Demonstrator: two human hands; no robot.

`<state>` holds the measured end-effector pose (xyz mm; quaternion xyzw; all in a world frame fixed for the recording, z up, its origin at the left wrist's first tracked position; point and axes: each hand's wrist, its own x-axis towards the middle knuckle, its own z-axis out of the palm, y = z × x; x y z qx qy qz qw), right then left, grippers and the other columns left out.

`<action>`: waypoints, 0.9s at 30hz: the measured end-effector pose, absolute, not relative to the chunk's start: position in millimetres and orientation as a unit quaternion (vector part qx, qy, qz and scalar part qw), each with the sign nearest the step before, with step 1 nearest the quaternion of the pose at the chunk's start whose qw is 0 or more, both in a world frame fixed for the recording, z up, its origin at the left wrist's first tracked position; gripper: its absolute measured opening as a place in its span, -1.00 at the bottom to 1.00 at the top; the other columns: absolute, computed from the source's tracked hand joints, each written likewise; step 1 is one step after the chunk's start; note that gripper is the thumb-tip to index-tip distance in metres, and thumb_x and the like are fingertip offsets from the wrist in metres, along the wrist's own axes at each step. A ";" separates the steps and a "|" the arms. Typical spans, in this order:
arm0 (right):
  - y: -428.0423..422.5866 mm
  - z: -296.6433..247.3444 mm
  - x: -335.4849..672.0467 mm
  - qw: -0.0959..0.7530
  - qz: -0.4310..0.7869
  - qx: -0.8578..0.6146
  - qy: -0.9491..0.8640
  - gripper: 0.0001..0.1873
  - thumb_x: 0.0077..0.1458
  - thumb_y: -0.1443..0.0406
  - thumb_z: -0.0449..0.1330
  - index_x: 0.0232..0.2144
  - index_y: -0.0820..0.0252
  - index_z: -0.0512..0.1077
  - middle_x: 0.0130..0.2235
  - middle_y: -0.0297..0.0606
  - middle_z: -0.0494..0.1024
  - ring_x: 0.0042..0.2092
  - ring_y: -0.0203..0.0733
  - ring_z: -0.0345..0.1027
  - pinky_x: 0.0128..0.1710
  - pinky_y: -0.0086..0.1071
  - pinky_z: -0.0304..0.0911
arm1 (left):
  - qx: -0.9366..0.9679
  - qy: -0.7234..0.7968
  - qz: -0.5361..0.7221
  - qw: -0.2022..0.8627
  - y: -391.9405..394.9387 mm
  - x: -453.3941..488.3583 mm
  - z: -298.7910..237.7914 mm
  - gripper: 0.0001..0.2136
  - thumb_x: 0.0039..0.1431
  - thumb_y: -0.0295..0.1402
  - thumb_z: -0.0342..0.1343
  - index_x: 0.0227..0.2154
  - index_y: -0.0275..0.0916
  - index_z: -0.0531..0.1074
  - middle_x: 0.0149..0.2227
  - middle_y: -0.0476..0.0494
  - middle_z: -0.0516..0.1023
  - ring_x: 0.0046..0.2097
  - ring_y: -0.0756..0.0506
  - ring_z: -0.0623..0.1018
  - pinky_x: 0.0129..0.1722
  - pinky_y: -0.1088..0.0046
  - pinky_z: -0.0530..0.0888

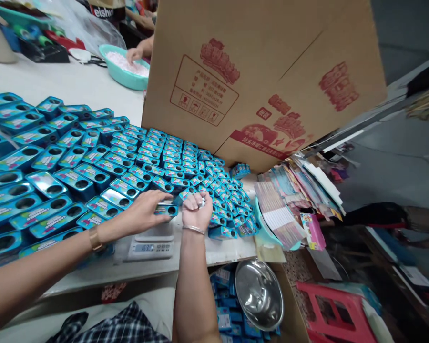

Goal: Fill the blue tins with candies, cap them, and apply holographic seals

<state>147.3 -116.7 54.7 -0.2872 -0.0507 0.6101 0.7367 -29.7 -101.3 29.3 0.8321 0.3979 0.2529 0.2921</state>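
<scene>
Across the white table (75, 85) of blue tins, our left hand (143, 212) pinches a small blue tin (165, 209) over the grey digital scale (150, 243), best held level, right hand (196, 212) fisted on white pieces.

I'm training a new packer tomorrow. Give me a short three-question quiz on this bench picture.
1. True or false: the left hand holds a blue tin above the scale.
2. What does the right hand do? A) lies flat on the table B) is closed in a fist around small white pieces C) lifts the steel bowl
3. Fill in: behind the rows of tins leans a large ___ box.

Key: 1 true; 2 B; 3 cardboard.
</scene>
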 end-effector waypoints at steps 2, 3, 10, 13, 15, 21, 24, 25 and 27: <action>-126.6 59.7 168.0 0.742 0.622 -0.243 -0.063 -0.70 0.13 0.33 0.10 -0.54 0.12 0.05 -0.66 -0.61 0.01 -0.66 -0.45 -0.17 -0.69 -0.58 -0.18 | 0.819 0.411 0.271 0.294 -100.0 -45.2 39.2 -0.52 0.14 -0.08 0.16 0.07 -0.20 0.43 0.05 -0.22 0.54 0.08 -0.23 0.50 0.12 0.15 0.41; -134.0 62.4 178.7 0.748 0.621 -0.223 -0.072 -0.67 0.12 0.36 0.11 -0.56 0.12 0.02 -0.66 -0.60 0.02 -0.66 -0.46 -0.16 -0.69 -0.58 -0.17 | 0.812 0.423 0.276 0.294 -100.2 -54.4 45.3 -0.52 0.16 -0.06 0.14 0.08 -0.20 0.42 0.06 -0.21 0.54 0.09 -0.22 0.50 0.12 0.14 0.40; -204.9 61.4 231.0 0.782 0.584 -0.197 -0.094 -0.74 0.17 0.42 0.12 -0.51 0.14 0.15 -0.63 -0.58 0.11 -0.62 -0.44 -0.02 -0.67 -0.58 -0.02 | 0.765 0.505 0.268 0.298 -112.7 -105.7 75.3 -0.44 0.18 0.03 0.08 0.13 -0.22 0.36 0.16 -0.18 0.47 0.13 -0.23 0.46 0.11 0.07 0.42; -225.6 47.4 240.4 0.793 0.571 -0.205 -0.056 -0.75 0.17 0.43 0.12 -0.51 0.15 0.18 -0.63 -0.57 0.13 -0.63 -0.44 -0.01 -0.69 -0.57 -0.03 | 0.775 0.497 0.268 0.283 -116.4 -106.1 70.0 -0.43 0.17 0.09 0.06 0.12 -0.17 0.37 0.14 -0.15 0.50 0.11 -0.24 0.48 0.06 0.17 0.46; -234.4 38.2 245.6 0.796 0.566 -0.208 -0.049 -0.75 0.16 0.43 0.13 -0.51 0.16 0.19 -0.63 -0.57 0.14 -0.64 -0.45 -0.01 -0.69 -0.57 -0.03 | 0.796 0.477 0.262 0.264 -117.3 -99.1 64.1 -0.47 0.19 0.07 0.05 0.10 -0.16 0.37 0.11 -0.15 0.52 0.10 -0.23 0.49 0.07 0.21 0.45; -252.8 25.5 261.4 0.798 0.559 -0.213 -0.076 -0.78 0.15 0.41 0.17 -0.48 0.16 0.22 -0.63 -0.58 0.14 -0.63 -0.45 0.01 -0.68 -0.59 0.01 | 0.861 0.415 0.224 0.189 -113.8 -65.3 49.8 -0.51 0.20 0.01 0.07 0.10 -0.15 0.38 0.03 -0.22 0.54 0.05 -0.25 0.50 0.06 0.15 0.43; -253.5 24.1 260.2 0.800 0.557 -0.212 -0.071 -0.77 0.12 0.40 0.20 -0.49 0.16 0.21 -0.63 -0.59 0.14 -0.63 -0.46 0.01 -0.68 -0.60 0.00 | 0.880 0.392 0.213 0.166 -111.0 -51.0 45.8 -0.47 0.16 0.00 0.12 0.11 -0.19 0.39 0.04 -0.28 0.52 0.05 -0.29 0.49 0.05 0.12 0.42; -250.7 24.2 256.0 0.798 0.559 -0.215 -0.061 -0.76 0.10 0.39 0.21 -0.49 0.16 0.20 -0.63 -0.60 0.14 -0.64 -0.46 0.02 -0.68 -0.60 0.00 | 0.882 0.387 0.211 0.164 -111.2 -46.2 45.9 -0.46 0.15 0.00 0.13 0.12 -0.20 0.39 0.05 -0.29 0.51 0.06 -0.29 0.48 0.05 0.12 0.41; -239.7 26.0 241.2 0.794 0.564 -0.226 -0.029 -0.74 0.10 0.37 0.22 -0.51 0.16 0.19 -0.64 -0.60 0.15 -0.64 -0.47 0.04 -0.67 -0.61 0.02 | 0.882 0.381 0.221 0.167 -114.9 -35.1 49.4 -0.48 0.16 -0.01 0.13 0.10 -0.20 0.40 0.03 -0.27 0.52 0.05 -0.28 0.49 0.04 0.14 0.42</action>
